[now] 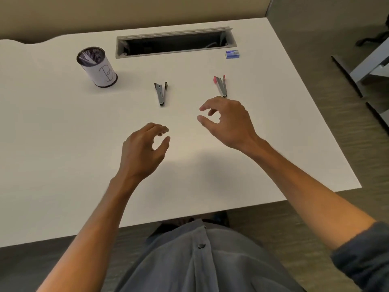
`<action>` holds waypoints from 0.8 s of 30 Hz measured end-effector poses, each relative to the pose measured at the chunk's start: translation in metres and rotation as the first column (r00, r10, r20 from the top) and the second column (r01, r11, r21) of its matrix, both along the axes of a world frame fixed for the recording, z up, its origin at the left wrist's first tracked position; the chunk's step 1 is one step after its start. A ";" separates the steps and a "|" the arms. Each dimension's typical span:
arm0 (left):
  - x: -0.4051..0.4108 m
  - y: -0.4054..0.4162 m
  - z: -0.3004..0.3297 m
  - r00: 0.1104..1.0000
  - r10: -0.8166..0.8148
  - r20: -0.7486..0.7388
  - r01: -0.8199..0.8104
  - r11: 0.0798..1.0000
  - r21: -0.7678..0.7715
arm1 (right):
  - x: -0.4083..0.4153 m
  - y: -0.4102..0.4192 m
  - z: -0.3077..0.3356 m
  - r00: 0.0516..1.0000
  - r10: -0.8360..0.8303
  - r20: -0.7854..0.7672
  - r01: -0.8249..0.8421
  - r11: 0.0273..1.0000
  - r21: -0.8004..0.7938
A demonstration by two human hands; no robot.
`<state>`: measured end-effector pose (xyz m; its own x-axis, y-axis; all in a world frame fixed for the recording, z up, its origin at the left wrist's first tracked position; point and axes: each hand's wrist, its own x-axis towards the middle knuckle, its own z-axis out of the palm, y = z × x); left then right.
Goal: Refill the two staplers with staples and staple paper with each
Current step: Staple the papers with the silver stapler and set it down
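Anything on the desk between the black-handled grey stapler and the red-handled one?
Nothing: in the head view, only bare white desk separates the black-handled grey stapler from the red-handled stapler.

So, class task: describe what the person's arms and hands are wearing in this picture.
Both hands, left and right, are bare: no gloves, rings or watch visible. The forearms are uncovered. A dark blue-grey sleeve is rolled up on the right arm, matching the buttoned shirt.
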<state>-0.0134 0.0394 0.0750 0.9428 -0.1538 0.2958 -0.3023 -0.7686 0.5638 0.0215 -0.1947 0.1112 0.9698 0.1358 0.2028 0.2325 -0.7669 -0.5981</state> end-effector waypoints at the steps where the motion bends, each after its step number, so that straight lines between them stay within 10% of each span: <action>1: -0.003 -0.004 -0.001 1.000 -0.004 -0.005 0.004 1.000 0.004 | -0.007 -0.005 -0.003 1.000 -0.001 -0.009 0.001 1.000 0.000; 24: -0.015 -0.034 0.004 1.000 -0.003 -0.022 0.004 0.999 0.039 | -0.115 -0.051 -0.081 0.843 0.201 -0.498 -0.322 0.932 -0.168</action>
<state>-0.0283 0.0054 0.0787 0.9483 -0.1685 0.2688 -0.2932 -0.7892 0.5396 -0.0934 -0.2453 0.0304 0.8614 0.3831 -0.3335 0.1856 -0.8486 -0.4953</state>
